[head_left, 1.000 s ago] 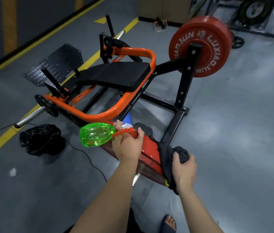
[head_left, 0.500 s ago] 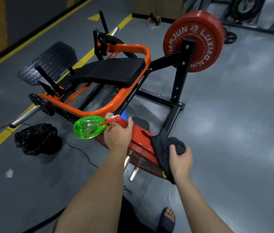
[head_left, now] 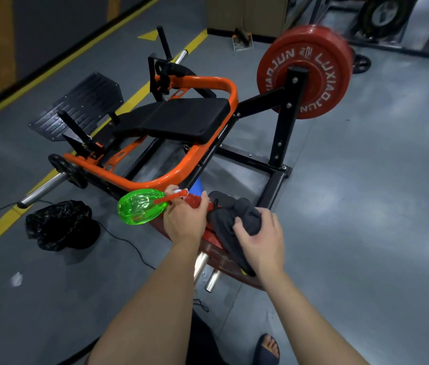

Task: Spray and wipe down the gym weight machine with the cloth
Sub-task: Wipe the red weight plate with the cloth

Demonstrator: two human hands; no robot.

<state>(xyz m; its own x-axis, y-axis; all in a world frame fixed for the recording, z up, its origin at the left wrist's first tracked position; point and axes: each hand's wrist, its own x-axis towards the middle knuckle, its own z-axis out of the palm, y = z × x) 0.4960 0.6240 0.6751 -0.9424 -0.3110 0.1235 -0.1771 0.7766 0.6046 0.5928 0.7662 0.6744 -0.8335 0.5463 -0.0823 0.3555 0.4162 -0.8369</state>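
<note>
The weight machine has an orange tube frame (head_left: 181, 172), a black seat pad (head_left: 179, 119) and a red plate (head_left: 305, 72) on its far arm. A second red plate (head_left: 223, 262) sits just below my hands. My left hand (head_left: 184, 219) grips a green spray bottle (head_left: 139, 206) by its red trigger head, the bottle lying sideways and pointing left. My right hand (head_left: 260, 238) holds a dark cloth (head_left: 234, 217) bunched against the near red plate's top edge. Most of that plate is hidden by my hands and the cloth.
A black plastic bag (head_left: 60, 225) lies on the grey floor to the left, with a thin cable (head_left: 126, 241) running past it. Yellow floor lines (head_left: 2, 227) cross the left side. A black footplate (head_left: 81, 106) and chrome bars (head_left: 39, 191) stick out. My sandalled foot (head_left: 268, 349) shows below.
My right hand has slid the cloth up and left along the near red plate, close to my left hand. The spray bottle stays in my left hand, barely shifted.
</note>
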